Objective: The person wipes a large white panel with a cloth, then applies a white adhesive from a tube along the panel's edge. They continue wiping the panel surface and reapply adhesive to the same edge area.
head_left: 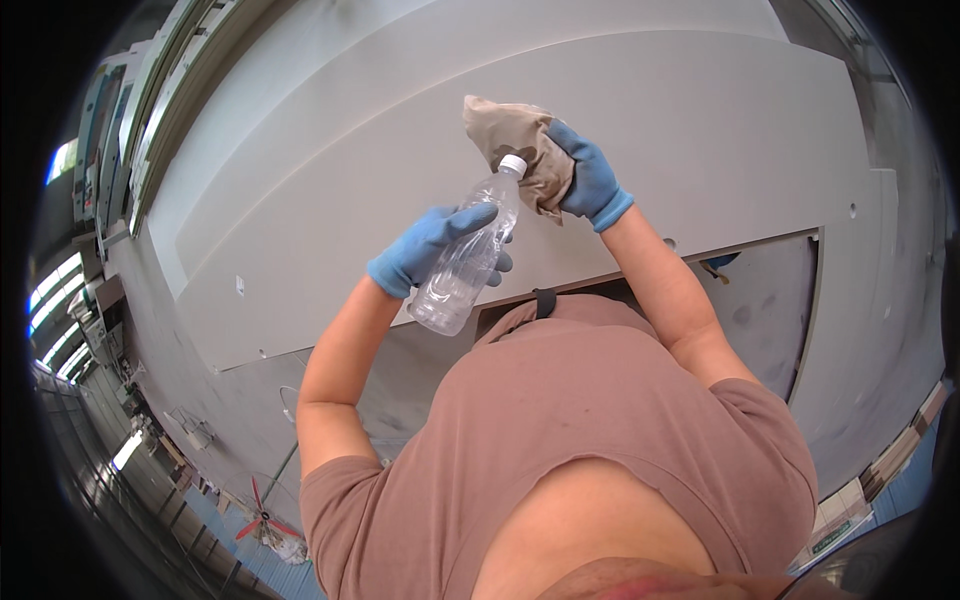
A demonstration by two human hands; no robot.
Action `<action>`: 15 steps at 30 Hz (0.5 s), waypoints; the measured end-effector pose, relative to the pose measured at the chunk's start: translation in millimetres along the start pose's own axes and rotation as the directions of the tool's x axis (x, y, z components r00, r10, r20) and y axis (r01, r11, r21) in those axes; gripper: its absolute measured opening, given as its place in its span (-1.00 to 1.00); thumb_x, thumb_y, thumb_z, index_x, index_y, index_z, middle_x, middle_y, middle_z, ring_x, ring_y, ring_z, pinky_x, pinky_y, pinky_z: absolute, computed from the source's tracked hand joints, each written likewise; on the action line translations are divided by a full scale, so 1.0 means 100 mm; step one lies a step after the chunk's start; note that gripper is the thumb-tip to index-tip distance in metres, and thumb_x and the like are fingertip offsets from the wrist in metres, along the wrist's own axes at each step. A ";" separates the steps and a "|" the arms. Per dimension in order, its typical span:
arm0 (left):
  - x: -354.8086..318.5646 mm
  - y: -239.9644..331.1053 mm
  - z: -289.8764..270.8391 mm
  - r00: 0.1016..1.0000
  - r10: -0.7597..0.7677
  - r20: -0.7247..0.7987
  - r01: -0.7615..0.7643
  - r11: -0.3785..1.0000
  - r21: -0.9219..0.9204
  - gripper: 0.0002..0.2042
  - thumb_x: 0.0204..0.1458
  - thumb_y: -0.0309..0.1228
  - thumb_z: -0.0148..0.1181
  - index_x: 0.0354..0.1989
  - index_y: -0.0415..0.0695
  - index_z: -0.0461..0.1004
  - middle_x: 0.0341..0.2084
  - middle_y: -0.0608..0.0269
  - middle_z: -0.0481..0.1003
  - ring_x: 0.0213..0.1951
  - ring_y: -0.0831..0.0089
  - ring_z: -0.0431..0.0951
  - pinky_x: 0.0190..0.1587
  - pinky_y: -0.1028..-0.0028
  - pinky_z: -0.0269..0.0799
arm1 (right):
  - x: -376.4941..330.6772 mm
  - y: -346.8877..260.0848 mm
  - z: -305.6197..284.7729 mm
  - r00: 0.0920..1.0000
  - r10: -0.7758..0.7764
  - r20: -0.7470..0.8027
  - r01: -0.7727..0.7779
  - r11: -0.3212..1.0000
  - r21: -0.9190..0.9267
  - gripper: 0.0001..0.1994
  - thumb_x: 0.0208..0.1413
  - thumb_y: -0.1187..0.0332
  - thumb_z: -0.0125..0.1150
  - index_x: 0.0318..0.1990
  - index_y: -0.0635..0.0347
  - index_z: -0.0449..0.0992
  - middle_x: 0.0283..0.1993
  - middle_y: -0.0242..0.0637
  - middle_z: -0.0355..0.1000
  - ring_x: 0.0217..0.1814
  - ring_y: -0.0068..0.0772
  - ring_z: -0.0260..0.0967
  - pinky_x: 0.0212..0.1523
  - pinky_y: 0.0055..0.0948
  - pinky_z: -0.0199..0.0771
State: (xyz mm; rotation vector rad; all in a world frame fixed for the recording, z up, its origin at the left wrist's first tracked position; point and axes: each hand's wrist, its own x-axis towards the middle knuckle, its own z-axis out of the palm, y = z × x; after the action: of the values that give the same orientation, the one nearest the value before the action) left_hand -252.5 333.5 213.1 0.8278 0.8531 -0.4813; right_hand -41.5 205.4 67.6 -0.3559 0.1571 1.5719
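My left hand (430,245), in a blue glove, is closed round a clear plastic bottle (470,255) with a white cap (513,165). The bottle tilts, its cap end pointing up and to the right. In my gloved right hand (592,178) is a crumpled beige cloth (525,140), gripped at its right side. A dark wet-looking patch shows on the cloth beside the cap. Whether the cap touches the cloth I cannot tell. Both hands are over a large pale grey panel (700,130).
The flat panel stretches across in front of me, with small holes near its near edge. Long boards or rails (165,110) are stacked at the far left. A red-bladed fan (265,515) is at the lower left. More stacked boards (900,450) lie at the right.
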 end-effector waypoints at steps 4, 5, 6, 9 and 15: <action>0.02 -0.10 -0.01 0.997 0.030 -0.076 -0.027 0.999 0.032 -0.40 0.26 0.08 0.27 0.10 -0.31 0.51 -0.21 -0.07 0.67 -0.26 0.23 0.74 -0.17 0.29 0.70 | 0.04 -0.02 -0.11 0.958 0.149 0.247 -0.190 0.970 0.150 -0.44 0.54 0.02 -0.09 0.45 0.26 0.29 0.37 -0.06 0.44 0.34 -0.07 0.47 0.31 -0.06 0.57; 0.03 -0.14 -0.01 0.994 0.057 -0.095 -0.052 0.997 0.049 -0.40 0.26 0.07 0.28 0.11 -0.31 0.51 -0.19 -0.05 0.66 -0.25 0.24 0.74 -0.15 0.29 0.70 | 0.05 -0.02 -0.12 0.962 0.153 0.225 -0.191 0.969 0.158 -0.43 0.53 0.02 -0.09 0.45 0.27 0.29 0.37 -0.05 0.43 0.34 -0.06 0.47 0.30 -0.05 0.57; 0.06 -0.18 -0.03 0.995 0.063 -0.077 -0.058 0.996 0.065 -0.39 0.23 0.04 0.33 0.15 -0.30 0.49 -0.15 0.06 0.64 -0.17 0.33 0.69 -0.05 0.31 0.64 | 0.03 -0.01 -0.14 0.967 0.156 0.203 -0.191 0.968 0.166 -0.43 0.53 0.02 -0.08 0.46 0.28 0.28 0.37 -0.03 0.43 0.34 -0.05 0.47 0.30 -0.04 0.57; 0.22 -0.29 -0.07 0.954 0.253 -0.163 -0.167 0.896 0.412 -0.37 0.20 0.04 0.37 0.18 -0.28 0.48 -0.14 0.16 0.62 -0.14 0.40 0.63 0.02 0.35 0.57 | 0.04 0.03 -0.15 0.982 0.129 0.136 -0.152 0.973 0.174 -0.44 0.52 0.03 -0.05 0.45 0.27 0.30 0.39 -0.04 0.43 0.35 -0.03 0.46 0.33 -0.02 0.54; 0.23 -0.31 -0.51 0.873 0.403 -0.276 -0.304 0.890 0.339 -0.42 0.14 -0.16 0.46 0.21 -0.28 0.47 -0.04 0.16 0.60 -0.03 0.39 0.61 0.12 0.37 0.52 | 0.06 -0.20 -0.09 0.970 -0.234 -0.064 0.235 0.972 0.008 -0.45 0.50 0.04 0.01 0.45 0.21 0.33 0.47 -0.09 0.36 0.46 -0.01 0.36 0.47 0.03 0.40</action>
State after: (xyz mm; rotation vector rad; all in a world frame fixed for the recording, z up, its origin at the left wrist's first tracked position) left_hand -283.4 353.8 160.7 1.3379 0.9303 -0.1298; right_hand -20.0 209.1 59.4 -0.3971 0.1694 1.3263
